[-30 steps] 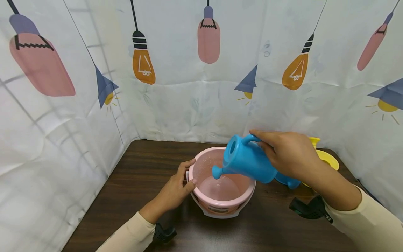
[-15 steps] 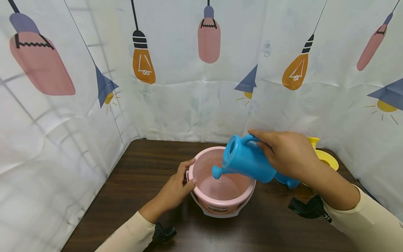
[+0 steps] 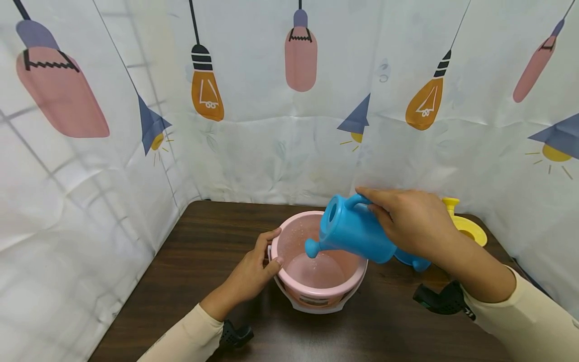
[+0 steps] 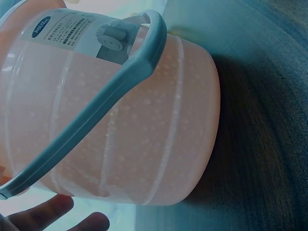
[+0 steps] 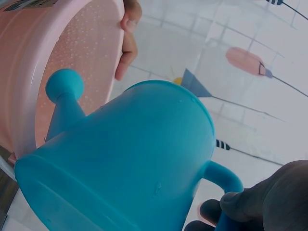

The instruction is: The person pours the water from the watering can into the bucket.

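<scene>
A pink bucket [image 3: 316, 291] stands on the dark wooden table, its inner wall dotted with drops. My left hand [image 3: 253, 271] grips the bucket's left rim, thumb at the near edge and fingers further round it. In my right hand [image 3: 409, 221] is the handle of a blue watering can [image 3: 355, 234], tipped to the left over the bucket. Its round spout head [image 5: 65, 85] points down inside the rim. Drops cling to the can's side in the right wrist view. The left wrist view shows the bucket's label [image 4: 77, 36] and lowered carrying handle [image 4: 96, 108].
Behind my right hand, partly hidden, are another blue object [image 3: 412, 260] and a yellow object [image 3: 472, 229] with a flared tip. A white curtain [image 3: 253, 151] printed with lamps hangs along the table's back and left side.
</scene>
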The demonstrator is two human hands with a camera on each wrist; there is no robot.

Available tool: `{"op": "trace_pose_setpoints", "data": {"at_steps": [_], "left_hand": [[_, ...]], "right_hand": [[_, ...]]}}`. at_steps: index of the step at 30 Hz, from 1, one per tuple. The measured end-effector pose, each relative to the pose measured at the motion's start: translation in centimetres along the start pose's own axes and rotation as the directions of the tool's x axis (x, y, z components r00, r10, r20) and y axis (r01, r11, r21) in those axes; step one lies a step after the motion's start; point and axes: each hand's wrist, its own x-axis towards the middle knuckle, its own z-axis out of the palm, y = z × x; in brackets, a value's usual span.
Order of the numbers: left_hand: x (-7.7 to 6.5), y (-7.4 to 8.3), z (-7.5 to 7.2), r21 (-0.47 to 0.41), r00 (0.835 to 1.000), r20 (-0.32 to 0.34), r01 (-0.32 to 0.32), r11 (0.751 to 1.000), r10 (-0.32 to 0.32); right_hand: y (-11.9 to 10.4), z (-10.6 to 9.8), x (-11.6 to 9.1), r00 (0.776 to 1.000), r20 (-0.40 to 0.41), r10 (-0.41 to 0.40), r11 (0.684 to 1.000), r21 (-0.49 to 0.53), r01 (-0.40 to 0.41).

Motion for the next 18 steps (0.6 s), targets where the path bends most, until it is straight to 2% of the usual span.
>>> {"op": "trace_pose_setpoints", "data": {"at_steps": [18], "left_hand": [[0.01, -0.08, 0.03, 0.001, 1.000, -0.004, -0.012, 1.000, 0.012]], "right_hand": [[-0.02, 0.06, 0.00, 1.000, -0.001, -0.001, 1.000, 0.006, 0.001]]}}
